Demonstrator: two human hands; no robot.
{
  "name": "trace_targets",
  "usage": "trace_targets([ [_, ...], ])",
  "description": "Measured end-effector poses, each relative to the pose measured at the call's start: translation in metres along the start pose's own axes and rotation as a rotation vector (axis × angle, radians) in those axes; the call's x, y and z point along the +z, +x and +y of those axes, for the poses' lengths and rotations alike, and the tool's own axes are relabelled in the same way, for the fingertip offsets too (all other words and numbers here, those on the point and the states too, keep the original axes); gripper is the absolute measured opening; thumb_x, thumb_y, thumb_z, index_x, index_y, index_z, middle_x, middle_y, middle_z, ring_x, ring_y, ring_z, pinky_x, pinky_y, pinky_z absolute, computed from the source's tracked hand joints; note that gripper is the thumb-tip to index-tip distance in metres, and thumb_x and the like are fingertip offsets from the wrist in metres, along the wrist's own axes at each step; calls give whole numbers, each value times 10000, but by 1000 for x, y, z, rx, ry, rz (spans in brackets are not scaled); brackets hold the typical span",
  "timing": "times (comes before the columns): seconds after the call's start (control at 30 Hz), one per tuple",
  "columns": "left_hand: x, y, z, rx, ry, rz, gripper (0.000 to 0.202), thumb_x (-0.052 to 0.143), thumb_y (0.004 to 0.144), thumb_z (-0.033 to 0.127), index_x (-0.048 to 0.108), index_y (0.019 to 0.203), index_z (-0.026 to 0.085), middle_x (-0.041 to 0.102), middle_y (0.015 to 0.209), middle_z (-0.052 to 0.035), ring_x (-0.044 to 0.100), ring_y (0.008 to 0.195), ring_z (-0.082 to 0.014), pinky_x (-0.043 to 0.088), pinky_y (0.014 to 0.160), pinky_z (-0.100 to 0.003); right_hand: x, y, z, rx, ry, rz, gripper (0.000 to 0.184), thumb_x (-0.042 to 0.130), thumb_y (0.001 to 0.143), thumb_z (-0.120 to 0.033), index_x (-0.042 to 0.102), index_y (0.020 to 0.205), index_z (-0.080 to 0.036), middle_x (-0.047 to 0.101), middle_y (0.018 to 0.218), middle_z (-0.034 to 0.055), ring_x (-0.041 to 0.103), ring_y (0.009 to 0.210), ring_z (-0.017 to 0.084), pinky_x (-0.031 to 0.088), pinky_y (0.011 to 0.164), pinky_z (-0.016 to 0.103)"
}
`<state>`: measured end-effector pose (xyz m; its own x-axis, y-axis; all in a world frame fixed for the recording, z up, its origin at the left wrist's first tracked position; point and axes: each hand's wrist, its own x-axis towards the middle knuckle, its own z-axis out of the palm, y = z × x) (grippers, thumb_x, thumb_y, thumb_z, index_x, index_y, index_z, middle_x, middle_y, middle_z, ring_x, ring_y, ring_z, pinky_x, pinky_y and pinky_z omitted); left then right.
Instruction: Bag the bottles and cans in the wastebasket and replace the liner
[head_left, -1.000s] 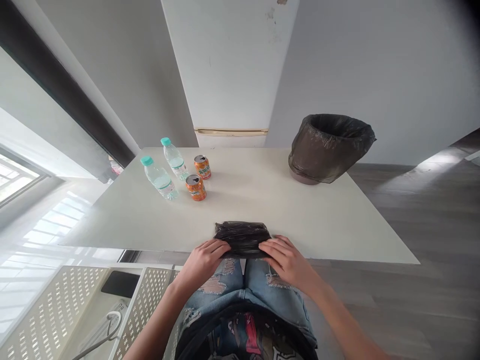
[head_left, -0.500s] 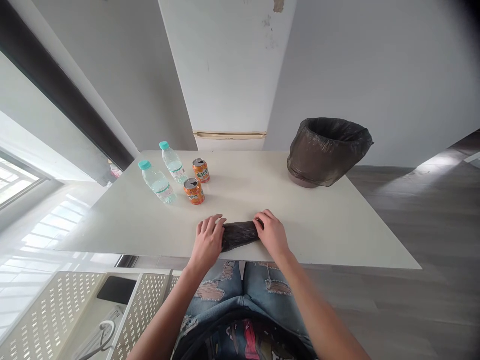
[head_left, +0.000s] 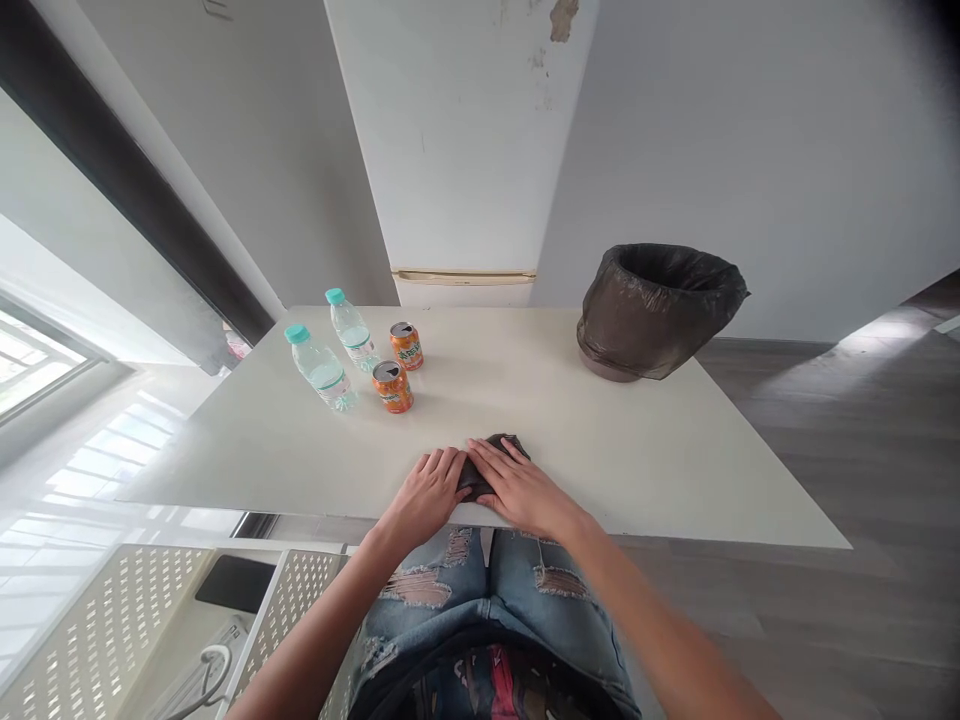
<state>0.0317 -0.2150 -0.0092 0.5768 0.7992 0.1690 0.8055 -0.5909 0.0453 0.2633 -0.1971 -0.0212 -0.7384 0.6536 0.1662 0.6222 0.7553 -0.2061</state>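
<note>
A folded black plastic bag (head_left: 504,446) lies near the front edge of the white table (head_left: 645,460), now a small bundle mostly hidden under my hands. My right hand (head_left: 519,487) lies flat on top of it, fingers stretched out and pointing left. My left hand (head_left: 425,492) rests flat on the table at the bundle's left side, fingertips touching it.
Two water bottles (head_left: 321,366) with teal caps and two orange cans (head_left: 393,386) stand at the back left of the table. A bin lined with a black bag (head_left: 656,310) stands at the back right. A white perforated rack (head_left: 112,640) is on the floor at left.
The bag has gone from a wide flat fold to a narrow roll to a small bundle. My hands came together over it, the right hand crossing onto its top.
</note>
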Motion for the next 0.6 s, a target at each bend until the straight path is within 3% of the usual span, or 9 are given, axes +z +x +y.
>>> trace_targets([
  [0.17, 2, -14, -6, -41, 27, 12, 421, 550, 1063, 302, 515, 1458, 157, 639, 1307, -146, 603, 1159, -298, 486, 984, -443, -1, -5, 8, 64, 10, -24, 697, 433, 1117, -484, 219, 1722, -211, 308, 1747, 101, 279, 1641, 262, 211, 1342, 620],
  [0.43, 0, -43, -9, -196, 73, 48, 491, 455, 1071, 224, 510, 1557, 182, 654, 1385, -172, 618, 1300, -335, 494, 1106, -512, -2, -9, 7, 242, -17, 16, 611, 297, 1141, -356, 217, 1728, -204, 248, 1766, 83, 257, 1647, 273, 257, 1341, 587],
  [0.53, -4, -42, 4, -294, 112, 97, 501, 435, 1076, 253, 509, 1545, 93, 596, 1499, -222, 518, 1456, -388, 409, 1214, -585, 0, -8, 5, 263, -27, 13, 607, 289, 1132, -322, 241, 1724, -197, 259, 1765, 80, 266, 1645, 272, 241, 1346, 586],
  [0.6, -5, -34, 22, -312, 105, 154, 562, 426, 1082, 301, 445, 1576, 35, 482, 1619, -254, 381, 1569, -407, 349, 1266, -599, 0, -7, 3, 269, -31, 8, 604, 285, 1130, -321, 262, 1718, -186, 256, 1767, 79, 261, 1647, 264, 227, 1350, 579],
])
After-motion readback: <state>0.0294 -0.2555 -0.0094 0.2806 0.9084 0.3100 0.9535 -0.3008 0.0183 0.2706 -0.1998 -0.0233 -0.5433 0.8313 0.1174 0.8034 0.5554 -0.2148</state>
